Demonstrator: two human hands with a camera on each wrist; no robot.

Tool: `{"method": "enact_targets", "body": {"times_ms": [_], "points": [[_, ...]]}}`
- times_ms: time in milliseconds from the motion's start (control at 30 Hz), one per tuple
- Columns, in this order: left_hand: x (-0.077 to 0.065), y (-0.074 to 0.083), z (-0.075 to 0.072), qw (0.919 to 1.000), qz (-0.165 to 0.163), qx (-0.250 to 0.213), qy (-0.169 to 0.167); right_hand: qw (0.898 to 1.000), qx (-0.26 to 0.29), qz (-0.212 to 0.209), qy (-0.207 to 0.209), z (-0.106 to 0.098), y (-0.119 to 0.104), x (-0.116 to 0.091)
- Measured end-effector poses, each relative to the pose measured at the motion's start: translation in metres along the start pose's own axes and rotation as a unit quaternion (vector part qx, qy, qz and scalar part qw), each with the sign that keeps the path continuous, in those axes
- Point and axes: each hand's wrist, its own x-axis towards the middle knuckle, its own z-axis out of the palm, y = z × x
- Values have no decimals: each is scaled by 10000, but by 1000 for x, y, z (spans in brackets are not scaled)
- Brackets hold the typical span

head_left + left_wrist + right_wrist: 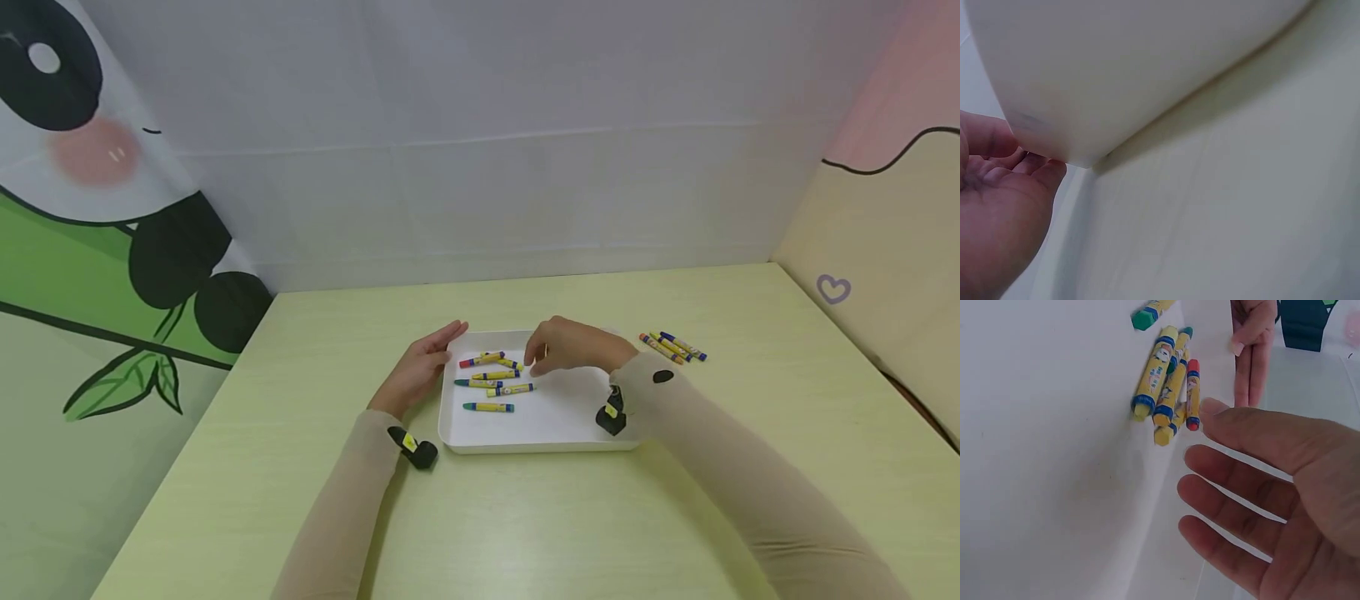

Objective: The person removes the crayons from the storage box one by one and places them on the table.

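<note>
A white tray (pixel 555 427) rests on the table, with several yellow-wrapped crayons lying in its left half. Among them are a red-tipped crayon (pixel 482 360), a green crayon (pixel 488 407) and a pale yellow crayon (pixel 1155 374). At the tray's left side, my left hand (pixel 417 367) pinches the rim, its thumb over the edge and its other fingers along the outside; the left wrist view shows the left hand (pixel 1007 206) at the tray's corner. Above the tray, right of the crayons, hovers my right hand (pixel 573 343). Its fingers are loosely bent, holding nothing in the right wrist view.
Several more crayons (pixel 672 347) lie grouped on the table, right of the tray and beyond my right forearm. A pale wall (pixel 487 200) stands behind the table (pixel 517 517), with printed cloth panels at left and right.
</note>
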Motion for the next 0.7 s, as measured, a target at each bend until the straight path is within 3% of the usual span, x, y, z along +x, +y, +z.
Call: {"method": "enact_targets", "body": {"times_ms": [233, 700], "points": [[0, 0, 0, 10000, -27, 11, 20, 9993, 34, 149, -337, 16, -9, 12], [1, 0, -2, 10000, -74, 19, -19, 9984, -204, 400, -355, 24, -17, 16]]}}
